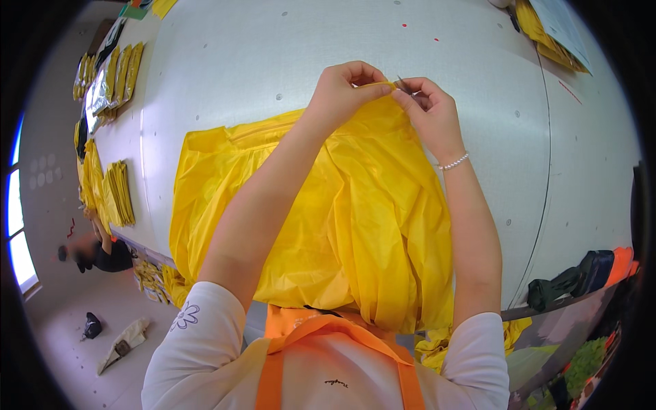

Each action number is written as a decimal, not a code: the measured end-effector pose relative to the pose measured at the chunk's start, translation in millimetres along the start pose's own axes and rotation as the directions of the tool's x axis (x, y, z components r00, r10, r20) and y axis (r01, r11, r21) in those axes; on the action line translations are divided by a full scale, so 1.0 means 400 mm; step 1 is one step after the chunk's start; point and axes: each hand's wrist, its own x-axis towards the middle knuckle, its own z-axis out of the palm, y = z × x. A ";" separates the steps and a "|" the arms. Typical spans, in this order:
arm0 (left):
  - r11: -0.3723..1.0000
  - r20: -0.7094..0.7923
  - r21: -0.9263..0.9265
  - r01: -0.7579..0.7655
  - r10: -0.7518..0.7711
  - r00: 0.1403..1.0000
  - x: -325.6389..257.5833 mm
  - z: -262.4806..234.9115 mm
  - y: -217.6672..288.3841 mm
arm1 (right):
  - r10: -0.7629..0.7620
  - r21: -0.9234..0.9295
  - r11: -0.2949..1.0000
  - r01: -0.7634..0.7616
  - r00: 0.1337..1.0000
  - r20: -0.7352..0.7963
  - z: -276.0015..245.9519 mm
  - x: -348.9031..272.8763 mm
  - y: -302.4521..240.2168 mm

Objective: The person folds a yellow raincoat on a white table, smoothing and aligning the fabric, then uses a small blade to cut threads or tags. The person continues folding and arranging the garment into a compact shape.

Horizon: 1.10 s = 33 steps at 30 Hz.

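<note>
Pale grey and dotted with small marks, the long surface (pixel 273 61) runs up through the middle of the frame, with a yellow garment (pixel 369 225) of thin, shiny cloth spread across it and hanging over the near edge toward my orange apron (pixel 321 342). My left hand (pixel 342 92) is closed on the far edge of the cloth, pinching up a small fold near the top centre of the frame. My right hand (pixel 427 113), with a bead bracelet (pixel 454 162) at the wrist, meets it there, fingers together around a small dark metal tool (pixel 403 85) whose tip touches the same fold. I cannot tell what kind of tool it is.

I judge this to be fine work at one spot on the hem or seam, perhaps trimming or picking at a thread. The next move would call for keeping the fold taut and the tool tip steady on it.

At the upper left, stacks of flat yellow packets (pixel 123 72) lie in rows beside a silvery one, and more yellow bundles (pixel 117 195) sit at mid left. At the upper right, another yellow stack (pixel 543 37) lies under a pale sheet (pixel 564 27). Dark and orange cloth (pixel 588 273) rests at the lower right.
</note>
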 end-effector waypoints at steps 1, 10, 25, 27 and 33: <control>0.990 -0.012 0.114 -0.082 0.084 0.996 -0.009 -0.001 0.003 | 0.010 0.024 1.000 -0.010 1.000 0.027 0.001 -0.007 -0.013; 0.758 -0.036 0.477 -0.446 0.524 0.851 -0.056 -0.009 -0.004 | -0.016 -0.138 0.990 0.040 0.986 0.168 -0.040 -0.016 -0.022; 0.736 -0.069 0.484 -0.474 0.572 0.817 -0.053 -0.015 -0.026 | 0.049 -0.428 0.891 0.155 0.902 0.428 -0.061 0.032 -0.116; 0.732 -0.062 0.481 -0.483 0.577 0.814 -0.053 -0.016 -0.026 | 0.019 -0.430 0.881 0.197 0.894 0.448 -0.059 0.039 -0.107; 0.670 -0.029 0.497 -0.551 0.647 0.762 -0.045 -0.019 -0.030 | 0.031 -0.448 0.865 0.227 0.866 0.499 -0.057 0.058 -0.121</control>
